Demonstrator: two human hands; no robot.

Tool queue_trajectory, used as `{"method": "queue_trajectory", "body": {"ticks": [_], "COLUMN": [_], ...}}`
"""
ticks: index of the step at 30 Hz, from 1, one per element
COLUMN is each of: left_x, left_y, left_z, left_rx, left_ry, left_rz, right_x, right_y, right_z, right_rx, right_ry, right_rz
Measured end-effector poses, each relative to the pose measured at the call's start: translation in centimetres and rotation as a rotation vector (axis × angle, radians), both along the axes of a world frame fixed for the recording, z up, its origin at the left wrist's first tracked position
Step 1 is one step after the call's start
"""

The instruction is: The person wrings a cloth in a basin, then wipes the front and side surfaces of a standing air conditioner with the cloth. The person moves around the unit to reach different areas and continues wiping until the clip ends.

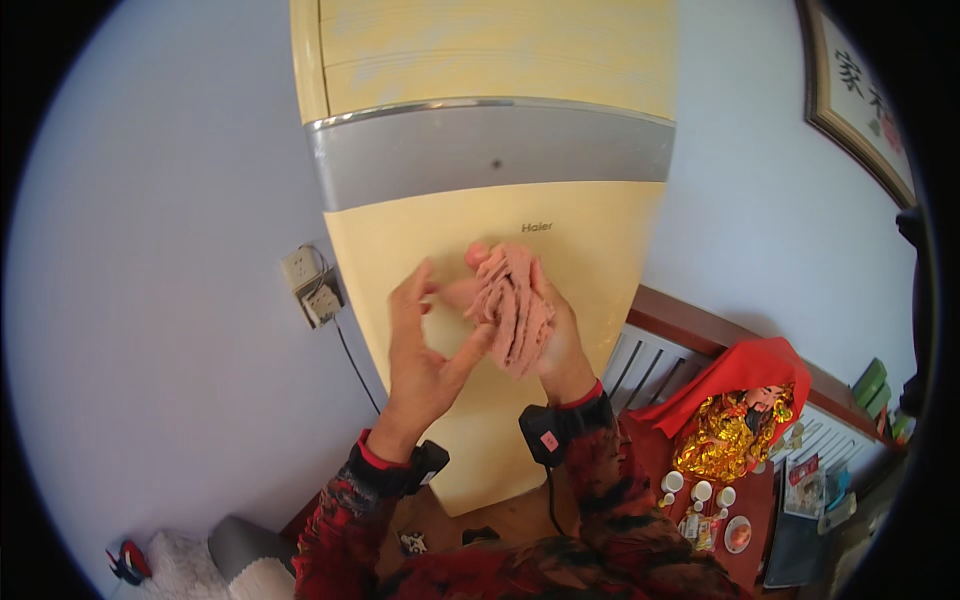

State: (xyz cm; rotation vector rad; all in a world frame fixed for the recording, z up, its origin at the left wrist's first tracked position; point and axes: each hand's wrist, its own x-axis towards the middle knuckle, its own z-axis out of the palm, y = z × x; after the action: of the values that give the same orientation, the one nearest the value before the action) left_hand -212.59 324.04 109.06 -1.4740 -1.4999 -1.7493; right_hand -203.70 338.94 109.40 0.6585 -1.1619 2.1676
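A crumpled pink cloth (514, 315) is bunched in my right hand (559, 337), whose fingers lie behind it. Close to its left side is my left hand (424, 360), with the fingers apart and slightly blurred; its thumb tip is at the cloth's lower left edge, and I cannot tell whether it touches. Both hands are in front of a tall cream floor-standing Haier air conditioner (420, 225) with a grey band (420, 146) across it. Each wrist wears a black strap with a small box.
Wall sockets (311, 285) with a plug and cable are left of the unit. At lower right, a red table (757, 495) bears a gilded statue (727, 435) under red cloth, small white cups (701, 491) and a plate (738, 534). A radiator (645, 367) stands behind. A framed picture (832, 127) hangs upper right.
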Motion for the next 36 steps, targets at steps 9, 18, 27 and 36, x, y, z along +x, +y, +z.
{"method": "queue_trajectory", "body": {"ticks": [9, 18, 27, 36], "left_x": [-2.3, -3.1, 1.8, 0.3], "left_y": [1.7, 0.1, -1.2, -0.3], "left_z": [-1.8, -4.0, -2.2, 4.3], "left_rx": [-0.015, -0.195, -0.390, -0.273], "left_ry": [-0.703, -1.013, 0.385, 0.489], "left_rz": [-0.599, -0.623, 0.023, 0.254], "right_x": [3.4, 4.8, 6.2, 9.9], "right_y": [-0.9, 0.3, -1.3, 1.9], "right_z": [-4.4, -5.1, -2.6, -6.6], "right_rx": [0.165, 0.144, 0.343, 0.245], "right_ry": [-0.316, -0.489, -0.619, -0.465], "right_rz": [-0.092, -0.319, -0.184, -0.322]}}
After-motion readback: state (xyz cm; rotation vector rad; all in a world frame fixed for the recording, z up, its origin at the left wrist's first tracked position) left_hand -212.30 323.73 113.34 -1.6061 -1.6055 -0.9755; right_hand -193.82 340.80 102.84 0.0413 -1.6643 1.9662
